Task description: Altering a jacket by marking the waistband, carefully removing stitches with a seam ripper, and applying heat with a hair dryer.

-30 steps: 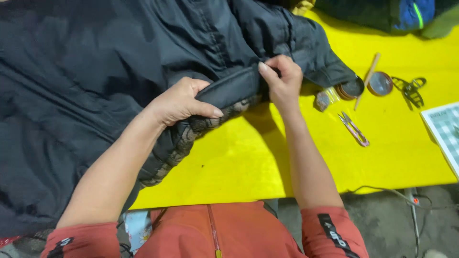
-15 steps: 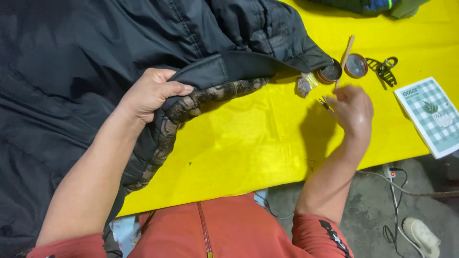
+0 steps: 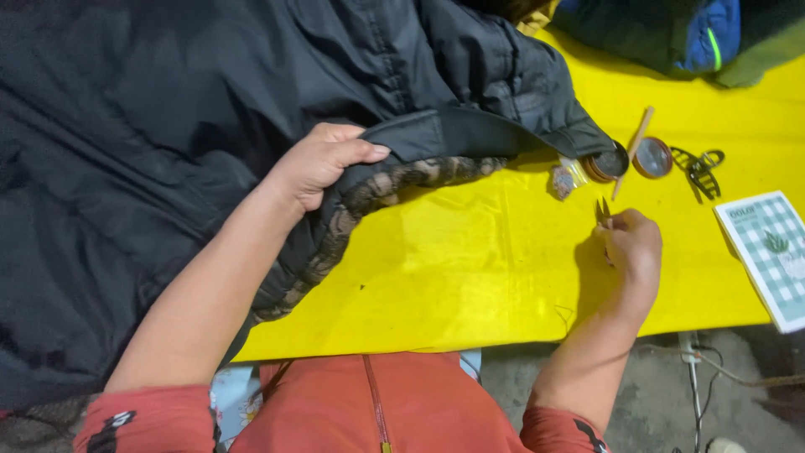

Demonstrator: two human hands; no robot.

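Note:
A large black padded jacket (image 3: 168, 126) covers the left and upper part of the yellow table (image 3: 470, 268). My left hand (image 3: 323, 161) grips the jacket's folded hem, where a dark lace-like lining (image 3: 377, 189) shows along the edge. My right hand (image 3: 631, 245) rests on the table to the right, closed around small thread snips (image 3: 603, 210) whose tips poke up out of the fist. The two hands are well apart.
Near the jacket's corner lie a small round tin (image 3: 652, 157), its lid (image 3: 605, 164), a thin wooden stick (image 3: 632, 149) and a small clear packet (image 3: 567, 178). A dark hair claw (image 3: 698, 168) and a green-checked booklet (image 3: 770, 252) sit at the right. A dark bag (image 3: 671, 33) is at the far edge.
My right hand has left the jacket hem, moved right across the table and picked up the snips. My left hand keeps hold of the hem.

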